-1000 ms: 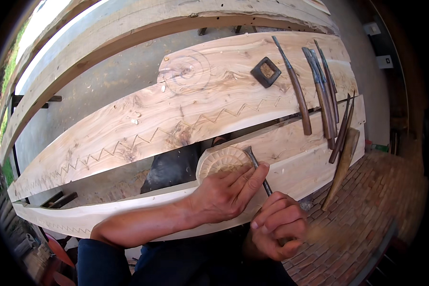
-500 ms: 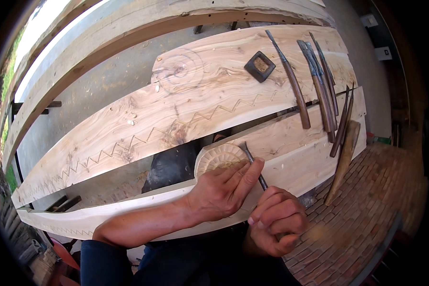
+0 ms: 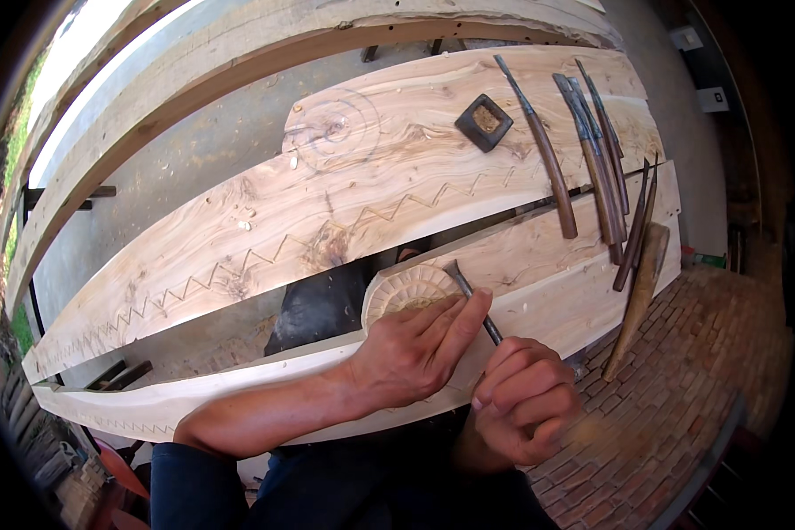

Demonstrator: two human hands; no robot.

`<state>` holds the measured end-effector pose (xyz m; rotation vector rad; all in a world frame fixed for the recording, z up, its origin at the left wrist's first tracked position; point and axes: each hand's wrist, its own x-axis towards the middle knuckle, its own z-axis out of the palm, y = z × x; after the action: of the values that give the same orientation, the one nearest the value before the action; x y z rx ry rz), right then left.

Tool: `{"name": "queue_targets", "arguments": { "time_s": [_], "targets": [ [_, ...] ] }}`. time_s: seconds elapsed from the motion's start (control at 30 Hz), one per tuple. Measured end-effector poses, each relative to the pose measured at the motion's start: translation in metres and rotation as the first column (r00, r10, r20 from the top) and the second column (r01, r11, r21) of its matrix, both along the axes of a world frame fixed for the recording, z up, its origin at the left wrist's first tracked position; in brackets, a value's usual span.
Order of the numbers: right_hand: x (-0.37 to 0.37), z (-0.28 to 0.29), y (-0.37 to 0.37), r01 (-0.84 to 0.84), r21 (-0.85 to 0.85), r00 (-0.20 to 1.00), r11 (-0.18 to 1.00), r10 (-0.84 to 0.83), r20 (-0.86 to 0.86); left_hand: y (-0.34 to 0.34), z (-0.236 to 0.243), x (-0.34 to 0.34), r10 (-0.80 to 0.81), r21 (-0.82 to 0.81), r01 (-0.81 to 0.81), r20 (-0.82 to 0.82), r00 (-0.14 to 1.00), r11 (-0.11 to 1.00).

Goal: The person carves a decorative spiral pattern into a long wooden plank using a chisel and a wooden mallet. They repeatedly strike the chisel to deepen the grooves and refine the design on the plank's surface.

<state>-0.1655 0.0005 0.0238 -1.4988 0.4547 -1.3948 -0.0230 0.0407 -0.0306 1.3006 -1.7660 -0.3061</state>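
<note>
A chisel (image 3: 491,330) with a dark metal shaft slants over the near plank, its tip at the right rim of a round carved rosette (image 3: 408,284). My right hand (image 3: 528,397) is closed round the chisel's lower end; the handle is hidden in the fist. My left hand (image 3: 415,349) lies across the lower part of the rosette. The shaft passes between its thumb and fingers, close behind the tip. Ring and wedge-shaped cuts show on the rosette's uncovered upper part.
Beyond lies a second curved plank (image 3: 265,238) with a zigzag line, pencilled circles and wood chips. A small dark square dish (image 3: 484,123) and several wooden-handled chisels (image 3: 549,159) rest on it. A wooden club (image 3: 638,300) overhangs the near plank's right edge, above a brick floor (image 3: 680,380).
My right hand has shifted slightly up and to the right, with the chisel's shaft swinging a little with it. My left hand has barely moved.
</note>
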Motion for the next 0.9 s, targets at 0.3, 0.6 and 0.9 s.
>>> {"name": "queue_targets", "arguments": {
  "time_s": [0.3, 0.6, 0.9],
  "targets": [
    [0.003, 0.001, -0.008, 0.004, 0.029, 0.999, 1.0, -0.005, 0.039, -0.002, 0.001, -0.002, 0.013, 0.02, -0.013, 0.005, 1.0, 1.0],
    [0.005, -0.001, -0.016, -0.042, 0.076, 0.992, 0.996, 0.033, 0.119, -0.004, -0.002, -0.004, 0.033, 0.013, -0.032, -0.052, 0.998, 0.999],
    [0.004, 0.001, -0.013, -0.066, 0.034, 0.997, 0.997, 0.064, 0.043, 0.003, -0.002, -0.001, -0.021, 0.073, 0.019, 0.03, 0.999, 0.997]
  ]
}}
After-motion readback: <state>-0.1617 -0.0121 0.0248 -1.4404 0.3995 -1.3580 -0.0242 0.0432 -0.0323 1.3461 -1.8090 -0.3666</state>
